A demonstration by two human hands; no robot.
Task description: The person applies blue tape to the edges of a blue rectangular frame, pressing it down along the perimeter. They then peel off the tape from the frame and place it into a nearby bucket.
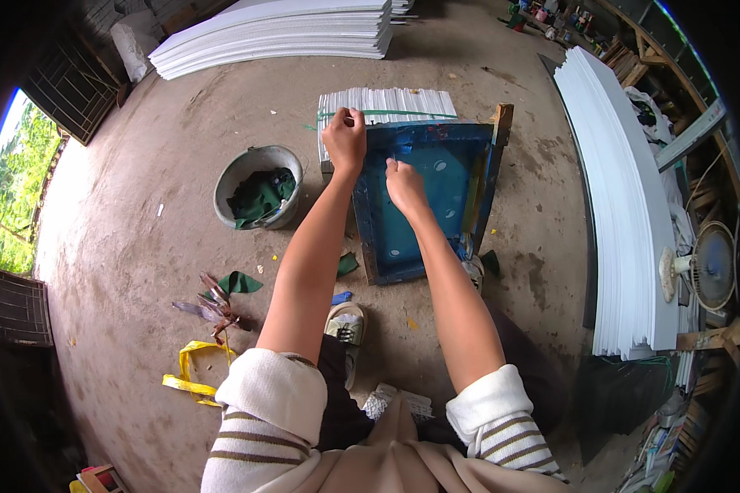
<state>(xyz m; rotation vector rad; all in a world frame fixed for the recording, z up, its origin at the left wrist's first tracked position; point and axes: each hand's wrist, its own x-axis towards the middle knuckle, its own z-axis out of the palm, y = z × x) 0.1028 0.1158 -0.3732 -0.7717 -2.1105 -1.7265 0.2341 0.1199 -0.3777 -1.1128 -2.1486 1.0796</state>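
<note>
Just right of the frame's centre, a blue wooden screen-printing frame [427, 132] slants up toward a stack of white boards [382, 100], seemingly propped there so its mesh [440, 209] faces the worker. The left hand [344, 141] is curled closed at its upper left corner, perhaps steadying it; the right hand [405, 185] has its fingers bent in front of the mesh. I can't tell whether either grips anything. Left of centre, a bucket [237, 171] keeps dark green cloth [259, 195] within reach.

Frame [460, 133], probably rough painted wood
</note>
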